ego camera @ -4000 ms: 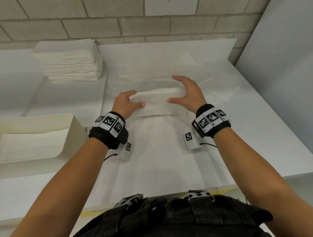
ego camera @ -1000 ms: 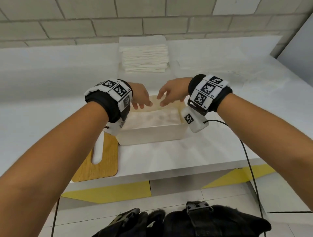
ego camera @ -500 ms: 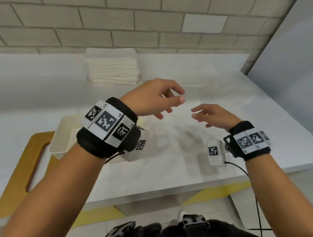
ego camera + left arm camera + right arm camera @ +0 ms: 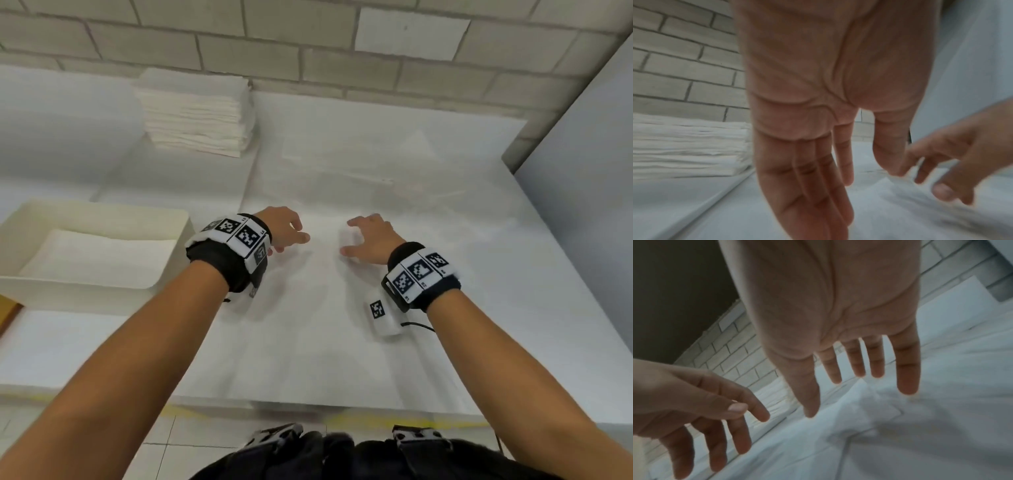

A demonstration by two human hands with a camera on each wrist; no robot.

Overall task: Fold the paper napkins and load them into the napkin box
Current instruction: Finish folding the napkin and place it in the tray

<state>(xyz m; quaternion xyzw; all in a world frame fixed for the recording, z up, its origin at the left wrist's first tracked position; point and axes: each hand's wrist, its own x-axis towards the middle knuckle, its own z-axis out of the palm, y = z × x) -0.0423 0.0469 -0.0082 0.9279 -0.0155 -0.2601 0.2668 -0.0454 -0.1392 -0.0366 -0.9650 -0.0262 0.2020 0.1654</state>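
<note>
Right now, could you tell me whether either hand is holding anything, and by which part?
Nothing is held. The left hand and right hand hover open, fingers straight, over the flat white paper napkin.

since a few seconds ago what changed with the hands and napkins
The folded napkin both hands held has been let go; a napkin lies in the napkin box. The left hand and right hand moved back right over the flat napkin sheet, each grip open and empty. The napkin stack by the wall is unchanged.
</note>
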